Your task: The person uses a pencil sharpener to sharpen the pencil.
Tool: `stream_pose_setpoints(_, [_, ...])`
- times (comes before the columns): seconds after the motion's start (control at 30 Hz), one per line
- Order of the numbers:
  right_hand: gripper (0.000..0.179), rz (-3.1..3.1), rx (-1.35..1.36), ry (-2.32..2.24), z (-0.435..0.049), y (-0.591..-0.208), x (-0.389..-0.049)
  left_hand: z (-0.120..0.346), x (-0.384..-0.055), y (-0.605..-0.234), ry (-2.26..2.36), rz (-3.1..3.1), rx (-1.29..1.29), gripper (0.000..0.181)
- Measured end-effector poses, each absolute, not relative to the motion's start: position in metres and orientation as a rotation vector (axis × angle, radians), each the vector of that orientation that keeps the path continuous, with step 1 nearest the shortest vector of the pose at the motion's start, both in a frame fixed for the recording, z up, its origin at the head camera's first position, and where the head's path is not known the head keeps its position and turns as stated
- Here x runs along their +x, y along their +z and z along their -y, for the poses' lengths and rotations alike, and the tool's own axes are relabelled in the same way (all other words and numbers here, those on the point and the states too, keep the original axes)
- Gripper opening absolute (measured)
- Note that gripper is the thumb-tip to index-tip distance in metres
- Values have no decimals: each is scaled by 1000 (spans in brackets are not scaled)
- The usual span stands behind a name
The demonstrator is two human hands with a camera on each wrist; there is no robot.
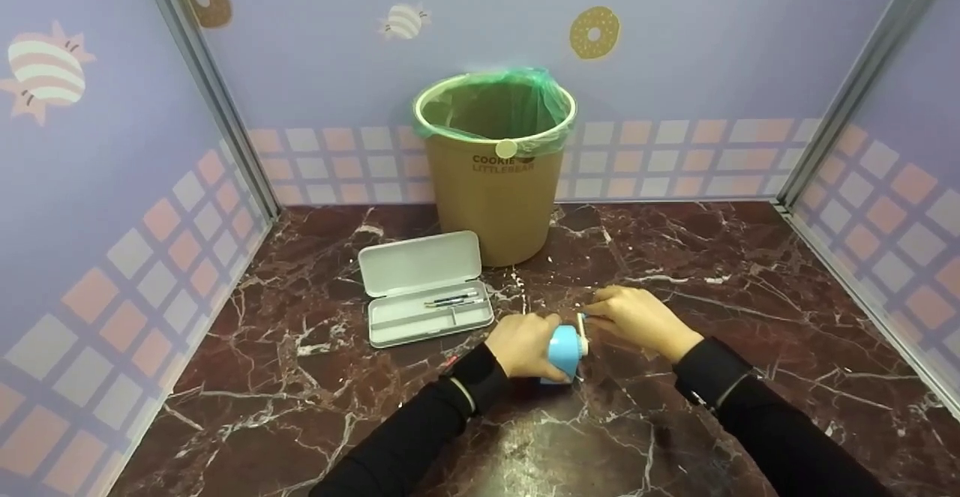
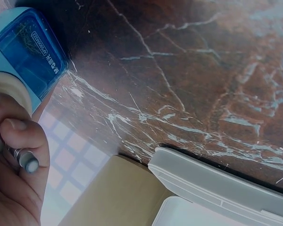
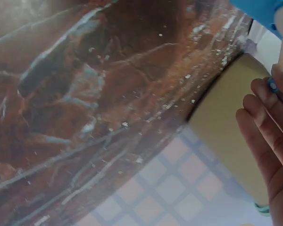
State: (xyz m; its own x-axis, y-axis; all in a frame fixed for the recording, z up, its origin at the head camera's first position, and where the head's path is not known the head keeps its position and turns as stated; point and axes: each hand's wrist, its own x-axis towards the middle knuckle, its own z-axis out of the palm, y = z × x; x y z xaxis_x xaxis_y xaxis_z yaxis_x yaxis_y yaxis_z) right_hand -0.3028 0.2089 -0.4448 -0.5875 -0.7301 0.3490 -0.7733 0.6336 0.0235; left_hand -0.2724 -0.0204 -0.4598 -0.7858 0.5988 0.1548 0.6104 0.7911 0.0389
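Note:
A light-blue crank pencil sharpener (image 1: 562, 353) is gripped by my left hand (image 1: 523, 343) on the tabletop. Its dark-blue see-through drawer (image 2: 33, 47), with shavings inside, shows in the left wrist view. From between the left fingers pokes the eraser end of a pencil (image 2: 27, 160), beside the sharpener's cream front ring (image 2: 12, 89). My right hand (image 1: 641, 318) pinches the small blue knob (image 3: 272, 85) of the cream crank (image 1: 581, 327), thumb against fingertips. The pencil's other end is hidden.
An open white pencil case (image 1: 397, 323) with a few pencils (image 1: 454, 299) lies left of the hands. Behind it stands a tan waste bin (image 1: 495, 205) with a green liner (image 1: 551, 100). Pale crumbs dot the marbled table (image 1: 720, 272); patterned walls (image 1: 675, 70) enclose it.

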Motion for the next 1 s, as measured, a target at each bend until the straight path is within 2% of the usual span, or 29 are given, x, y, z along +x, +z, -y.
stream_pose_setpoints(0.4, [18,2592,1216,154,-206,-473,-299,21,-273,-462,-163,2841,-962,69])
stream_pose_setpoints(0.53, [12,2592,1235,132,-205,-478,-294,21,-273,-462,-173,2849,-957,68])
stream_pose_setpoints(0.63, [8,2581,1257,137,-205,-483,-288,20,-272,-462,-181,2852,-952,68])
stream_pose_setpoints(1.0, [13,2520,1338,99,-208,-488,-256,19,-271,-464,-193,2852,-912,67])
